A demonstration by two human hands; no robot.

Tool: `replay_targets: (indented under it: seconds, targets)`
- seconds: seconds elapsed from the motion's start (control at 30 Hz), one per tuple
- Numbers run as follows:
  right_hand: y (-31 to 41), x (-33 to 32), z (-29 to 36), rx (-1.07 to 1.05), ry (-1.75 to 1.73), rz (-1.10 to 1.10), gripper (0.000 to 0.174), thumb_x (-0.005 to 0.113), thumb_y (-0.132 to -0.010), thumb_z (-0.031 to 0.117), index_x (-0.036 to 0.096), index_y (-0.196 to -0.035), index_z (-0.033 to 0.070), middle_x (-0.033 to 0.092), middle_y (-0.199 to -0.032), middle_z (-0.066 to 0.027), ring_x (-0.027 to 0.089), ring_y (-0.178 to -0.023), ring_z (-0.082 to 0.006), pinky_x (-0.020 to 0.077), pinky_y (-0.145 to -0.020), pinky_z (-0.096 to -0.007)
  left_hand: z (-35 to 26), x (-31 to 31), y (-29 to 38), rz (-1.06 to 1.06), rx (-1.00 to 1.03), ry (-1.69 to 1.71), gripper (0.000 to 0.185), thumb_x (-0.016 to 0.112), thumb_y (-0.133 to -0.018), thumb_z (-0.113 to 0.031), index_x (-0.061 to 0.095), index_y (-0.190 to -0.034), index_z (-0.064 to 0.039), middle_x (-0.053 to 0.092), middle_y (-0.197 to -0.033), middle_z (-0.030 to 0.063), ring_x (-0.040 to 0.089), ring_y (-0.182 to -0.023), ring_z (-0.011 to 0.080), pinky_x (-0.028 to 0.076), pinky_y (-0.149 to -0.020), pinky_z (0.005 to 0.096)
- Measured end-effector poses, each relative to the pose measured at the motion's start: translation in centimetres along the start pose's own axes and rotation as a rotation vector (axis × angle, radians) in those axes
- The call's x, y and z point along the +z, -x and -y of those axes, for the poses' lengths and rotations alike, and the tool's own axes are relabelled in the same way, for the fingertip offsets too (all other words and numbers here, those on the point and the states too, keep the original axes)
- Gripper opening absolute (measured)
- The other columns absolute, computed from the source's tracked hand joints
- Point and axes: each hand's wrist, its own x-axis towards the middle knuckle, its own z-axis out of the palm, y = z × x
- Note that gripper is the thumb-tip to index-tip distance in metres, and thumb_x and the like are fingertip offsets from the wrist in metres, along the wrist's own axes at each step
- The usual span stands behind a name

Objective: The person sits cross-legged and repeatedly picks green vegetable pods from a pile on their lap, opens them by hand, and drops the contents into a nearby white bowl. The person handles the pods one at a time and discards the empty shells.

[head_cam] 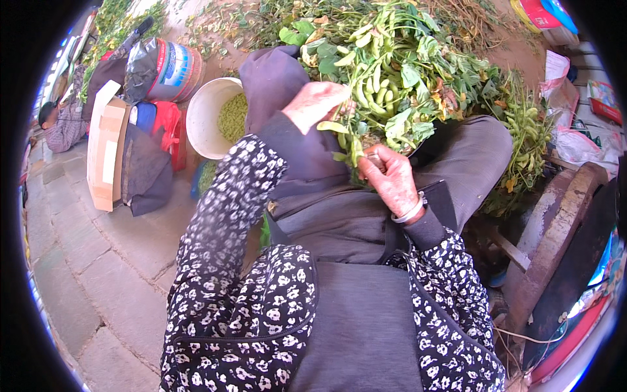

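Observation:
Green soybean pods on leafy stalks are heaped over and between my knees. Above my lap, my left hand is at the pods on the near left side of the heap; its fingertips are blurred and partly covered, so its hold cannot be told. My right hand, with a metal bracelet at the wrist, pinches a green soybean pod between thumb and fingers at the heap's near edge. Left of my knee, a white bucket leans with its mouth toward me, holding shelled green beans.
A cardboard box and a paint bucket stand at left on stone paving. A person is at far left. More bean plants lie right of my knee, beside a curved wooden piece.

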Motion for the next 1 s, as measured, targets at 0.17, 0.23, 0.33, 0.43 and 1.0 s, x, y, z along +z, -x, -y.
replay_targets:
  seconds: [0.17,0.23,0.33,0.43,1.0]
  targets:
    - [-0.5,-0.6,0.4,-0.04,0.034,0.115,0.011,0.061,-0.087,0.01,0.059,-0.08,0.002,0.052,-0.066,0.0065,0.041,-0.059,-0.0006,0.0343,-0.053,-0.0171,0.5,3.3,-0.8,-0.201,0.147,0.193,0.024,0.054,-0.087,-0.006,0.052,-0.109,0.004,0.056,-0.072,0.0042,0.05,-0.059,0.0101,0.04,-0.053,0.0225]
    - [-1.2,-0.7,1.3,-0.125,-0.112,-0.113,0.01,0.061,-0.087,0.011,0.062,-0.084,0.001,0.053,-0.066,0.0068,0.041,-0.059,-0.0004,0.0338,-0.053,-0.0171,-0.9,3.1,0.8,-0.257,0.216,0.005,0.021,0.054,-0.086,-0.006,0.054,-0.105,0.004,0.053,-0.069,0.0023,0.046,-0.057,0.0079,0.037,-0.05,0.0205]
    - [-3.7,-1.8,2.1,-0.301,0.136,-0.311,0.015,0.061,-0.087,0.011,0.062,-0.097,0.0,0.061,-0.076,0.0012,0.048,-0.061,-0.001,0.0396,-0.055,-0.0168,-2.1,3.2,3.1,-0.22,0.223,0.005,0.026,0.054,-0.083,-0.009,0.056,-0.105,0.004,0.052,-0.064,0.0,0.044,-0.054,0.0057,0.036,-0.048,0.0206]
    - [-4.8,-0.8,2.7,-0.384,0.194,-0.231,0.024,0.063,-0.085,0.008,0.06,-0.107,-0.001,0.063,-0.089,-0.0013,0.056,-0.079,-0.0057,0.0463,-0.07,-0.0213,-4.7,5.3,6.5,-0.215,0.172,0.069,0.025,0.055,-0.084,-0.015,0.058,-0.102,0.002,0.052,-0.067,-0.0007,0.043,-0.055,0.0048,0.036,-0.048,0.0203]
    - [-3.2,2.2,1.8,-0.658,0.529,-0.171,0.014,0.065,-0.078,0.012,0.062,-0.09,0.004,0.059,-0.079,-0.0114,0.059,-0.067,-0.0267,0.0481,-0.06,-0.0343,0.5,-1.2,10.7,-0.235,0.12,-0.299,0.02,0.056,-0.087,-0.017,0.061,-0.092,0.001,0.05,-0.062,-0.003,0.041,-0.056,0.003,0.033,-0.049,0.0205]
